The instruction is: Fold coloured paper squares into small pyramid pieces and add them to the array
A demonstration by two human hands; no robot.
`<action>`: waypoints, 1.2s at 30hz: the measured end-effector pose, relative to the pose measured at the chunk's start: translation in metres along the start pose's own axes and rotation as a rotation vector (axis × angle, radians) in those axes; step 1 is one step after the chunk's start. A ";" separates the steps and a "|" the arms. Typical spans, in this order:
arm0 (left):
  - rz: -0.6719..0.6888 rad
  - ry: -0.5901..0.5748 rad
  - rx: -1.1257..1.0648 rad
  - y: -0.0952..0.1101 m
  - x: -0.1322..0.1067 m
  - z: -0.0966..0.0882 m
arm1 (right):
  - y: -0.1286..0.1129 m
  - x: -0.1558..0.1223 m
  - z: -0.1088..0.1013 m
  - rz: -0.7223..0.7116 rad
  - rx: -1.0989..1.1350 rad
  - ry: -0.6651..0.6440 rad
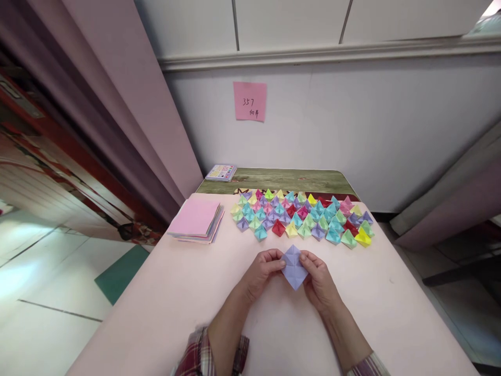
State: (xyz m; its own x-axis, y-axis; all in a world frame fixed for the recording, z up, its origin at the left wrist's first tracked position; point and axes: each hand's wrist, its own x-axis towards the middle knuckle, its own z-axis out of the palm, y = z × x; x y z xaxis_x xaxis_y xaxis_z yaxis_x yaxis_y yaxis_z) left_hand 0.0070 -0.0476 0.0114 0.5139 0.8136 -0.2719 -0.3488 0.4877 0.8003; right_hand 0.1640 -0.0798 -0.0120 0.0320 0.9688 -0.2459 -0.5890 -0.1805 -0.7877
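Observation:
A folded lavender paper square sits diamond-wise just above the pink table top. My left hand pinches its left corner with closed fingers. My right hand grips its right side, fingers curled on the paper. Both wrists wear plaid sleeves. Beyond the hands lie several rows of small folded paper pieces in many colours.
A stack of paper sheets with a pink one on top rests at the table's left. A small packet lies on a wooden surface at the wall. A pink note hangs on the wall. Curtains flank both sides.

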 end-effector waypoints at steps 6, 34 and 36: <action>0.000 -0.039 0.063 0.000 -0.002 0.001 | 0.002 -0.001 0.005 0.030 -0.008 0.003; -0.037 -0.015 -0.053 -0.010 -0.001 0.012 | 0.015 -0.007 0.007 -0.499 -0.783 0.284; -0.032 -0.015 -0.072 -0.010 0.000 0.012 | 0.016 -0.007 0.007 -0.506 -0.774 0.325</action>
State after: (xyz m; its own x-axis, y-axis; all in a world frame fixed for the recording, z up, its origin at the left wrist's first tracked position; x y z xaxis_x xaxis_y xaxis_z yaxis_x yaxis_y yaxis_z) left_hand 0.0200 -0.0566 0.0098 0.5376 0.7924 -0.2883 -0.3873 0.5358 0.7503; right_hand 0.1487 -0.0882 -0.0191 0.4241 0.8893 0.1711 0.2443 0.0695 -0.9672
